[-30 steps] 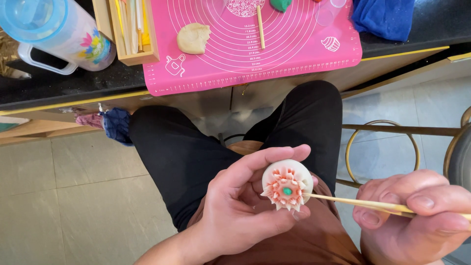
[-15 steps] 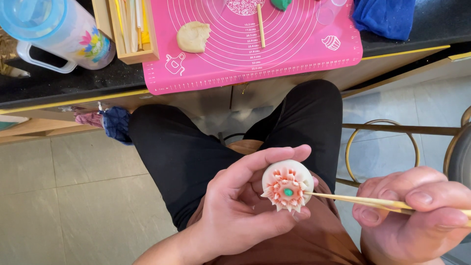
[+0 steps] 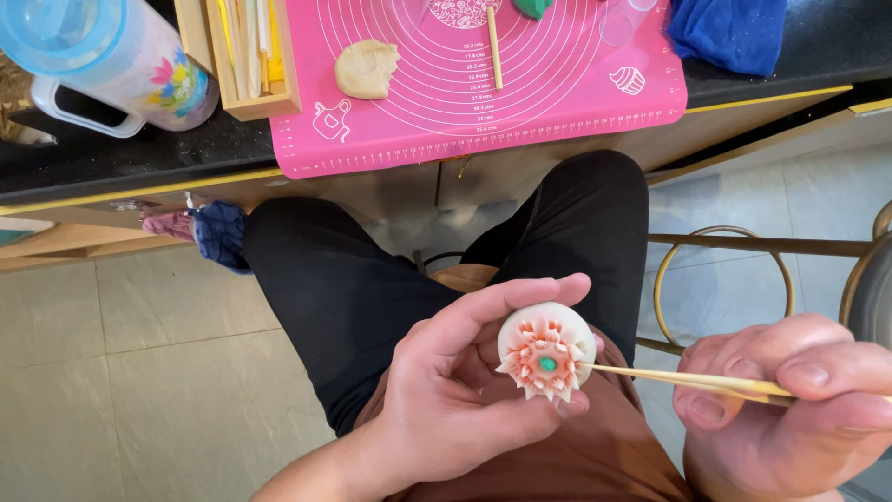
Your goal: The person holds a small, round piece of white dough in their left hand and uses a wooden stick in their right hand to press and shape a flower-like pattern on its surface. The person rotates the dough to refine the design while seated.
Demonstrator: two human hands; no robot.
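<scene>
The left hand cups a round white dough flower, thumb and fingers curled around its sides so that the cut face points up. That face shows spiky white petals edged in orange-red around a small green centre. The right hand pinches a thin wooden stick between thumb and forefinger, and the stick's tip touches the flower's right edge. Both hands sit low over the person's lap, above black trousers and a brown cloth.

Farther up, a black counter carries a pink baking mat printed with rings. On the mat lie a pale lump of dough, a second wooden stick and, at the top edge, a bit of green dough. Left of the mat stand a wooden tray of tools and a clear blue-lidded jug. A blue cloth lies at the counter's right end. A metal stool frame stands on the tiled floor to the right.
</scene>
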